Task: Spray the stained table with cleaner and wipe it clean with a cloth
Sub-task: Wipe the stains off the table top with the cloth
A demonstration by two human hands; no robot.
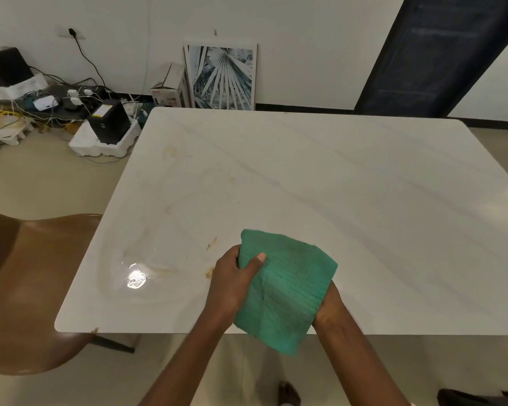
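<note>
A folded green cloth (285,291) is held above the near edge of the white marble table (349,186). My left hand (232,282) grips its left side, thumb on top. My right hand (329,306) holds it from underneath on the right and is mostly hidden by the cloth. Brown stains (211,244) lie just left of my left hand, with fainter ones (170,150) farther back. A wet, shiny patch (135,278) covers the table's near left part. No spray bottle is in view.
A brown chair (27,288) stands at the table's left side. Cables, chargers and a black box in a white foam tray (106,136) clutter the floor beyond. A framed leaf picture (222,77) leans on the wall.
</note>
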